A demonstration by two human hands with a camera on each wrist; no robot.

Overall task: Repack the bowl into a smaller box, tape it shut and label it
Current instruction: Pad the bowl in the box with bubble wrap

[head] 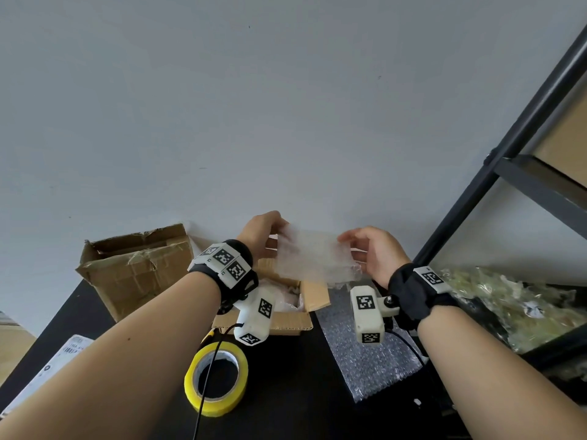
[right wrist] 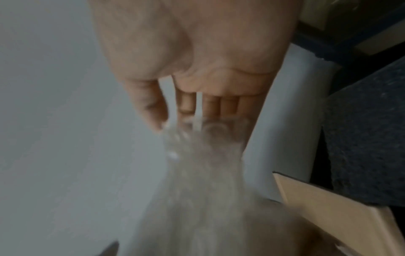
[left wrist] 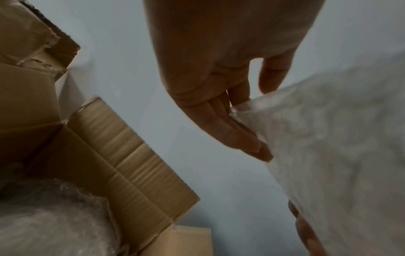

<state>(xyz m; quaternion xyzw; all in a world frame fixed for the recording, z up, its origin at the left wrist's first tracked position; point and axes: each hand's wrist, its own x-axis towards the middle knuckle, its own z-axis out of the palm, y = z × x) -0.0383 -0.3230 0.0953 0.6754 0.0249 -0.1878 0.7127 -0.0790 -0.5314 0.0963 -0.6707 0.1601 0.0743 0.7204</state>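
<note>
A clear sheet of bubble wrap hangs stretched between both hands above the small open cardboard box. My left hand pinches its upper left corner between thumb and fingers. My right hand pinches the right edge the same way. Inside the small box lies a bundle wrapped in bubble wrap; the bowl itself cannot be made out. A larger, worn cardboard box stands open to the left against the wall.
A yellow roll of tape lies on the black table in front of the small box. Another bubble-wrap sheet lies flat at right, a white label sheet at left. Black shelving holding crumpled plastic stands at right.
</note>
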